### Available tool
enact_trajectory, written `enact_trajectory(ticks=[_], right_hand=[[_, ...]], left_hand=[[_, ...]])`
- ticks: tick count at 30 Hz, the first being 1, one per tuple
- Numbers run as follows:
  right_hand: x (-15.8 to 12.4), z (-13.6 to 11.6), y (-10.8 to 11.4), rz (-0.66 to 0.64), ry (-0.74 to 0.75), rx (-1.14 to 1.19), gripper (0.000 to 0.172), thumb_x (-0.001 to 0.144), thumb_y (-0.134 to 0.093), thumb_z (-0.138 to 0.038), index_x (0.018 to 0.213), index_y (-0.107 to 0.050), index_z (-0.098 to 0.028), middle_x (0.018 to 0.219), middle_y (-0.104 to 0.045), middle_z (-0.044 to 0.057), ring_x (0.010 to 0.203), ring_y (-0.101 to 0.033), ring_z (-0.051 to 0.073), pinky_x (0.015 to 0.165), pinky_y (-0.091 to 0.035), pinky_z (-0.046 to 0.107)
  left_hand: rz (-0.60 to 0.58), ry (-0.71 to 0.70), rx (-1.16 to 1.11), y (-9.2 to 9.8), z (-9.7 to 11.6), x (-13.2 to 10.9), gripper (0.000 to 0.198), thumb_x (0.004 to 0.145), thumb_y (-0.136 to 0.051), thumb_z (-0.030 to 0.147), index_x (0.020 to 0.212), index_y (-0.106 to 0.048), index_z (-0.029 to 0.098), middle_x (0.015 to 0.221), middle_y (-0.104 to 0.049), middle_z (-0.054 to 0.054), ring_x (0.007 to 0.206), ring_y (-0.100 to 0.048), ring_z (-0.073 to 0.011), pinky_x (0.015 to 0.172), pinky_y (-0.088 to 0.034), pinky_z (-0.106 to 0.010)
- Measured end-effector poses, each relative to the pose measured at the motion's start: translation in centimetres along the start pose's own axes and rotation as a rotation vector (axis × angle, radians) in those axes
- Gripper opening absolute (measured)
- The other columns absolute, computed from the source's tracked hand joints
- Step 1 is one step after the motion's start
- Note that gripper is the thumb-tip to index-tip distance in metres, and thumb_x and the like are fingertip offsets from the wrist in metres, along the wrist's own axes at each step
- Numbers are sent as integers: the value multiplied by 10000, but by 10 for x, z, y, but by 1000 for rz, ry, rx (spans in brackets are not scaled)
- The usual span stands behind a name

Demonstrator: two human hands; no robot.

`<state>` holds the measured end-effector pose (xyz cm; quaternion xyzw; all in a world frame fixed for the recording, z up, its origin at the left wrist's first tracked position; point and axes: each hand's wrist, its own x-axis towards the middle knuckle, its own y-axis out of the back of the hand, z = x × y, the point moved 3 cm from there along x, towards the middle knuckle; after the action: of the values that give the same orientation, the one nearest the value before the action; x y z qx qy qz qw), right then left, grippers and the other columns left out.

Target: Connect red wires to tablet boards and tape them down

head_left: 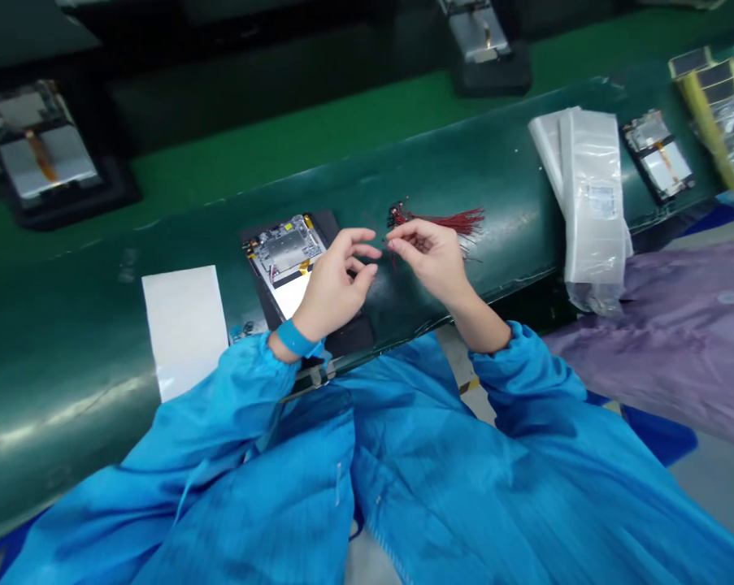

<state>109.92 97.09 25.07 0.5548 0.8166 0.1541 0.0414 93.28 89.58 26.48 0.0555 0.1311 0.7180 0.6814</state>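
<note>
My left hand (340,283) hovers over the right side of an opened tablet (284,249), fingers spread and curved, holding nothing. The tablet's circuit board and a bright silver-white section show; my hand hides part of it. To the right, my right hand (428,253) is closed in a pinch on a small dark part with a thin red wire. Its exact kind is too small to make out. Just behind that hand lies a bundle of red wires (449,221) with small dark ends at the left. The two hands' fingertips are close but apart.
A white sheet (187,329) lies left of the tablet. White plastic packages (595,195) and another opened device (659,154) are at the right. Two more devices (46,146) (479,36) sit on dark trays behind. A person's purple sleeve (677,333) is at the right.
</note>
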Motion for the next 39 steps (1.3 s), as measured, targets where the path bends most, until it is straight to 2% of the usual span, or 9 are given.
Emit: enact_trajectory(ticks=[4,10,16,21,26,29,31,35,39], right_hand=[[12,16,-1,92,23,-254,220,953,-606,-382,941,-746,-214,936,-753,41,818,-646,181,834,-543,339],[29,23,13,50,176,-546,252,1039,-478,-323,1029,-711,-225,1065,-725,84,1083,-642,248,1012,-502,426],[43,37,49,113,223,-809,314,1069,-394,-317,1048,-694,-226,1050,-683,113,1122,-633,295,1022,-509,513],[35,25,55,172,278,-702,362,1088,-372,-379,1078,-706,-239,1071,-675,102,1121,-648,279,1002,-538,506],[20,9,37,185,184,-208,321,1023,-542,-514,995,-707,-241,974,-680,53,978,-677,217,857,-584,388],[12,3,25,104,96,-48,290,964,-633,-547,972,-688,-262,963,-682,34,958,-676,203,843,-593,367],[3,-10,22,69,116,-24,255,968,-615,-521,1014,-674,-277,1001,-684,39,977,-676,211,861,-598,388],[-26,-60,18,128,394,-108,275,971,-524,-381,1215,-635,-316,1269,-654,69,1225,-630,289,1017,-550,501],[-48,-89,-17,-142,467,-320,242,997,-539,-310,1208,-656,-332,1162,-730,35,1174,-668,261,1095,-484,490]], left_hand=[[-41,102,-63,-9,-21,38,557,819,-619,86,1355,-542,216,1222,-699,-100,778,-707,-137,624,-584,-245],[52,-213,181,-11,-25,84,655,790,-708,104,1415,-557,232,1431,-568,-136,1118,-682,-257,969,-595,-414],[99,-357,279,-14,-32,89,732,824,-795,271,1484,-477,264,1513,-461,-151,1395,-493,-346,1185,-432,-525],[188,-411,324,-17,-13,79,558,886,-772,361,1391,-547,285,1478,-491,-135,1441,-441,-352,1203,-391,-550],[53,-382,234,-26,19,68,280,942,-675,313,1206,-664,221,1165,-706,-73,1096,-662,-237,1004,-540,-401],[101,-382,211,-20,33,53,100,933,-667,273,986,-712,201,963,-732,-28,924,-673,-184,912,-552,-336],[158,-344,205,-9,38,39,80,917,-690,268,892,-710,194,892,-728,-19,873,-665,-173,861,-552,-316],[194,-156,98,16,37,-2,128,881,-759,291,839,-701,186,814,-701,-8,795,-650,-157,755,-542,-292],[182,15,-209,30,25,-45,223,831,-836,370,810,-700,195,804,-694,-2,745,-640,-138,726,-544,-291]])
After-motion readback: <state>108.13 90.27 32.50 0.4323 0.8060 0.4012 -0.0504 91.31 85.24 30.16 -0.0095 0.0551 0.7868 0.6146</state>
